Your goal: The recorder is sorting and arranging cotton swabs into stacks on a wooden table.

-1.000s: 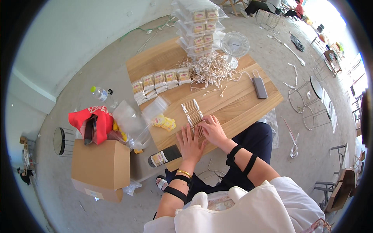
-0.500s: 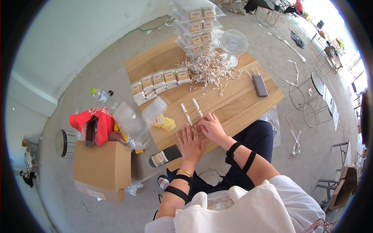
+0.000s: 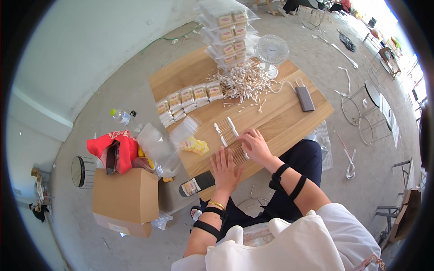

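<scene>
Rows of cotton swabs [image 3: 225, 129] lie side by side on the wooden table in front of me. My left hand [image 3: 226, 174] rests flat beside the near row, its fingers stretched and spread. Over the right ends of the swabs bends my right hand [image 3: 257, 147], fingertips down at the row and thumb apart from the index finger. It covers part of the swabs, and nothing shows gripped in it. Left of the rows lie yellow printed cards [image 3: 195, 145] and clear plastic bags [image 3: 184, 128]. A filled swab pack sits on a dark pad [image 3: 205, 180] at the table's near left edge.
A loose heap of swabs [image 3: 244, 81] lies farther back, before stacked bagged packs [image 3: 233, 34] and a white fan [image 3: 271, 49]. Filled packs [image 3: 186, 98] line the left. A grey power bank [image 3: 304, 99] is at right. A cardboard box [image 3: 126, 198] stands left of the table.
My right hand has shifted slightly up along the right ends of the swabs. The left hand stays flat beside them. The whole view has shifted a little.
</scene>
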Demonstrator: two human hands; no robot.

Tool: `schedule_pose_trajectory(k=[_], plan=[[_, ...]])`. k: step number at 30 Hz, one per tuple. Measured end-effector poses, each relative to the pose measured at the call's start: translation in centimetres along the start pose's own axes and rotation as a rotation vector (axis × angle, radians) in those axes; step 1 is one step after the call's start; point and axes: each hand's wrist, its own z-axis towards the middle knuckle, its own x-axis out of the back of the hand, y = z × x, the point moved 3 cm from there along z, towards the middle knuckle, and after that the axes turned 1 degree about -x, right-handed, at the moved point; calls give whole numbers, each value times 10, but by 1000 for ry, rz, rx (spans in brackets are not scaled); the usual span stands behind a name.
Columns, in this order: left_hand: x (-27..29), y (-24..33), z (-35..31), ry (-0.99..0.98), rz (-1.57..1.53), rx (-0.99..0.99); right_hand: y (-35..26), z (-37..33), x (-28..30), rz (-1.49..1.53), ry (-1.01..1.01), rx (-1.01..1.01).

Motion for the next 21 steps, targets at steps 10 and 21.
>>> schedule_pose_trajectory(k=[10,21], plan=[[-6,1,0,101,-18,106,-21,-45,-8,-342,-308,187],[-7,-4,-6,36,-2,99,-22,-51,-20,-441,-278,178]])
